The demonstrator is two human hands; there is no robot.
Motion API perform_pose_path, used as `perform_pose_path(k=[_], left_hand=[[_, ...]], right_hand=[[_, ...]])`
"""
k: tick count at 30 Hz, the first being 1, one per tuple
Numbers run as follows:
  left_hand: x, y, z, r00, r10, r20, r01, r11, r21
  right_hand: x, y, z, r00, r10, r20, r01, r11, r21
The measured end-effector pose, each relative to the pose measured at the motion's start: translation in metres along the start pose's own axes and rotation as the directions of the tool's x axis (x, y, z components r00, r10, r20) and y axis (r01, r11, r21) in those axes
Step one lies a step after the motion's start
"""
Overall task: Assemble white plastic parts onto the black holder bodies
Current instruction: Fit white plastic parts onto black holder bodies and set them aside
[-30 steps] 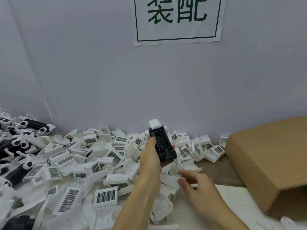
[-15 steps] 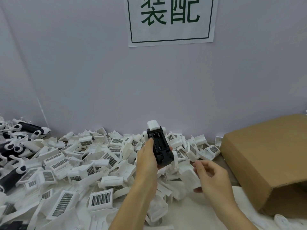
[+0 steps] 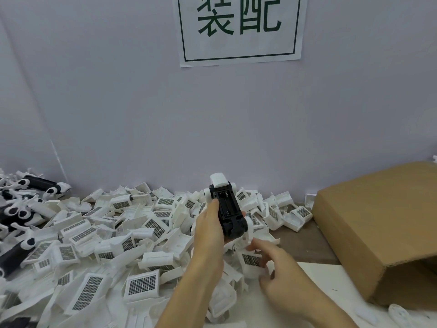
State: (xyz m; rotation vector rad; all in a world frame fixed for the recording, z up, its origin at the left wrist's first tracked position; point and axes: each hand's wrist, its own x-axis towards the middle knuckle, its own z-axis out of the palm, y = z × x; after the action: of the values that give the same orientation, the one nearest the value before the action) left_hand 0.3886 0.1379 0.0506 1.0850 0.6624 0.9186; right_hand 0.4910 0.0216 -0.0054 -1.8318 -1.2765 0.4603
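Black holder body (image 3: 229,210), boxy and matte, gripped by left hand (image 3: 208,229).

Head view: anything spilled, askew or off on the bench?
Nothing looks damaged. The white parts lie in a loose, jumbled heap, facing every way, with no bin. The cardboard box lies tipped on its side, opening toward the viewer. The left hand holds a black holder body upright.

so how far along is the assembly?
Done: a batch of black-and-white units lies at far left. In hand: the left hand grips a black holder; the right hand reaches into the white parts, whether it holds one is unclear. Left: most of that pile, loose.
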Motion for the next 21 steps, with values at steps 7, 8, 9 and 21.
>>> perform_pose_path(k=[7, 8, 9, 21], left_hand=[[0.001, -0.004, 0.0, 1.0, 0.002, 0.017, -0.003, 1.0, 0.026], [0.002, -0.004, 0.0, 1.0, 0.004, 0.017, -0.004, 1.0, 0.03], [0.002, -0.004, 0.0, 1.0, 0.005, 0.018, -0.005, 0.999, 0.032], [-0.006, -0.01, 0.007, 0.974, 0.059, 0.217, -0.098, 0.979, 0.176]], right_hand=[[0.006, 0.011, 0.005, 0.997, 0.003, -0.076, -0.014, 0.988, -0.153], [0.006, 0.011, 0.005, 0.993, 0.006, -0.119, -0.025, 0.986, -0.163], [0.006, 0.01, 0.004, 0.984, 0.004, -0.179, -0.036, 0.984, -0.175], [0.009, 0.004, -0.014, 0.724, 0.237, -0.648, -0.018, 0.945, 0.325]])
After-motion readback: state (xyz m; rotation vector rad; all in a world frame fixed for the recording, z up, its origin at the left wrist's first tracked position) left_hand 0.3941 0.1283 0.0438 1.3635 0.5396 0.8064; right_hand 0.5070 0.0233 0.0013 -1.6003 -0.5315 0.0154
